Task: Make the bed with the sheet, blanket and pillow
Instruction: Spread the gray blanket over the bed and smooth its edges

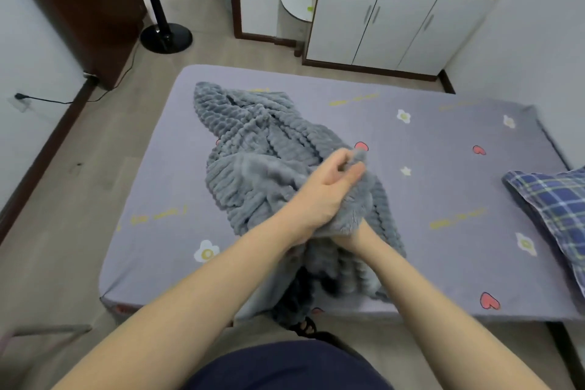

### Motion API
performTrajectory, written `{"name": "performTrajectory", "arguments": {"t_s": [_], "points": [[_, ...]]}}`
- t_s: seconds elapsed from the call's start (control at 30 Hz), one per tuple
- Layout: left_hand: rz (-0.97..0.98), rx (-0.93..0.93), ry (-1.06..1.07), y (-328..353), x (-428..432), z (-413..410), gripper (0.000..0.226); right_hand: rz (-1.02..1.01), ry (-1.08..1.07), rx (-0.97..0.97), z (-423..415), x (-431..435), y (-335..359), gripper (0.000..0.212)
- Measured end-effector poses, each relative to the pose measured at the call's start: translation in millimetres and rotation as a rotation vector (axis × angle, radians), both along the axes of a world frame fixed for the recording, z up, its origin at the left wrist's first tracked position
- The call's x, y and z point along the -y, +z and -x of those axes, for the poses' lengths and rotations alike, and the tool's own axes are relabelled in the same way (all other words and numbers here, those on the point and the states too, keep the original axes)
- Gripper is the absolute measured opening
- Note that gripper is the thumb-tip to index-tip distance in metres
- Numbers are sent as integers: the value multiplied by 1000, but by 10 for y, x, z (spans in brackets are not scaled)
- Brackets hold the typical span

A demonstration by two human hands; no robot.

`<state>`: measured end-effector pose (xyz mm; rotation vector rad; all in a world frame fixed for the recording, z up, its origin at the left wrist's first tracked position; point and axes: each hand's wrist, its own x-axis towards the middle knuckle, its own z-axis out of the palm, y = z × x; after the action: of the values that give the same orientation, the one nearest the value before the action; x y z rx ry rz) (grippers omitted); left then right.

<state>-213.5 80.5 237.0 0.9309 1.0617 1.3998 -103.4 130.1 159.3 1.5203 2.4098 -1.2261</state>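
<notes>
Bed seen from its long near side. The sheet (pixel 443 142), lilac-grey w/ red hearts, egg-like flowers, stars and yellow lettering, lies flat over the mattress and wraps down over the near-left corner.

The blanket (pixel 253 142), grey ribbed fleece, is bunched in a heap on the sheet, approx. mid-bed, a bit left of centre. One end reaches toward the far-left corner. The other spills over the near edge and hangs down in front of the person.

The left hand (pixel 329 190) is over the heap, thumb and fingertips pinching a fuzzy edge of the blanket and holding it up off the pile. The right hand (pixel 346 239) is pushed under a fold of the blanket just below the left wrist. Only its wrist and the heel of the palm show, so can't tell how the fingers lie; prob. touching fabric, no more than that. Forearms sit close, left above right.

The pillow (pixel 554 209), blue plaid case, rests on the sheet at the right end of the bed, well apart from the blanket and partly cut off by the frame edge.

Beyond the bed: a white wardrobe (pixel 380 22) w/ closed doors at the far wall, and a pole stand (pixel 166 36) w/ round black base on the beige floor at far left. A plug (pixel 19 96) w/ black cable sits on the left wall.
</notes>
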Motion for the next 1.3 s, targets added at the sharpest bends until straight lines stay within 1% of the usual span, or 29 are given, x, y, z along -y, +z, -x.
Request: {"name": "performTrajectory", "arguments": {"t_s": [0.03,0.07,0.13,0.2,0.23,0.27,0.3,0.33,0.4,0.43,0.53,0.6,0.63,0.67,0.7,0.73,0.8,0.83,0.87,0.93,0.97,1.0,1.07,1.1,1.13,1.2,1.23,1.27,1.3], "points": [[-19,34,56,-68,33,101,3,38,-111,-100,84,-21,6,41],[-15,12,126,-177,73,235,16,82,-195,-225,181,-68,68,34],[70,-224,262,-489,223,521,77,255,-258,-449,326,-160,246,18],[304,-439,292,-930,445,702,136,431,-281,-553,383,-191,431,14],[433,-467,223,-1172,576,741,152,501,-293,-559,397,-201,513,12],[534,-439,112,-1404,695,757,154,558,-301,-558,408,-232,573,11],[594,-387,-22,-1600,798,744,143,611,-314,-578,432,-268,643,14],[648,-359,-126,-1752,870,717,121,646,-330,-634,461,-325,715,21],[716,-403,-186,-1917,920,649,77,671,-378,-797,496,-496,878,29],[729,-422,-186,-1947,903,631,65,656,-422,-895,482,-603,977,29],[718,-459,-290,-1901,859,664,54,627,-637,-1178,345,-1080,1224,21],[728,-677,-427,-1945,967,769,42,658,-825,-1366,167,-1468,1218,26],[735,-788,-472,-1996,1058,832,33,638,-917,-1345,92,-1624,1169,34],[769,-829,-462,-2053,1159,903,27,560,-1001,-1261,36,-1762,1118,39],[819,-797,-388,-2104,1259,983,24,484,-1027,-1153,6,-1868,1042,40],[880,-668,-237,-2119,1352,1082,20,393,-996,-1007,-2,-1923,932,37],[921,-296,119,-2024,1501,1315,14,340,-887,-660,39,-1887,626,34],[920,-111,232,-1950,1568,1443,20,315,-829,-441,52,-1825,440,34],[911,41,282,-1843,1633,1569,28,282,-730,-211,83,-1768,238,34],[852,235,291,-1630,1761,1801,33,267,-502,176,207,-1629,-68,30],[820,295,297,-1535,1820,1909,35,272,-398,309,325,-1543,-114,27],[795,349,318,-1448,1880,2018,39,277,-322,369,484,-1524,-115,23],[761,445,372,-1320,2007,2255,59,249,-274,284,987,-1608,31,9],[744,480,397,-1277,2069,2368,65,206,-307,161,1318,-1706,164,13],[726,502,418,-1241,2122,2471,65,171,-350,-18,1658,-1824,298,17],[697,538,461,-1223,2212,2649,51,229,-334,-468,2338,-1973,630,12],[682,564,495,-1240,2252,2724,44,321,-241,-657,2635,-1984,795,34],[670,586,544,-1281,2287,2785,40,446,-122,-779,2893,-2005,907,64],[670,596,596,-1334,2306,2837,37,534,-14,-801,3097,-1985,994,88]]}}
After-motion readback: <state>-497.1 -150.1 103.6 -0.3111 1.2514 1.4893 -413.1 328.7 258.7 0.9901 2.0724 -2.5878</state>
